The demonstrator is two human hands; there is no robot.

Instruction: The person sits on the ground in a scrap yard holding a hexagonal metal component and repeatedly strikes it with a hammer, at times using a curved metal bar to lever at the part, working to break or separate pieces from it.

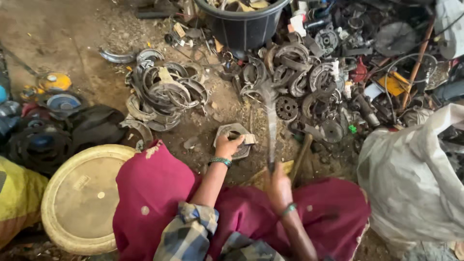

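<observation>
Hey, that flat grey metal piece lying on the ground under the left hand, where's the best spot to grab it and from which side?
Probably the near left rim of the metal piece, coming from the person's side. It lies flat on the dirt, so only its edges offer a pinch; the left hand already covers the near edge, and the right hand swings a blurred hammer on its right.

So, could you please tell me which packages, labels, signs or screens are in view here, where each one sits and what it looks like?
White sack: right of the person, large, crumpled, greyish-white woven bag.
Black tub: top centre, round dark plastic container holding scraps.
Yellow lid label: left, on a round cream-yellow lid, small pale rectangle, too small to tell more.
Orange-yellow flat packet: upper right among the metal parts, partly hidden.
No signs or screens in view.
</observation>
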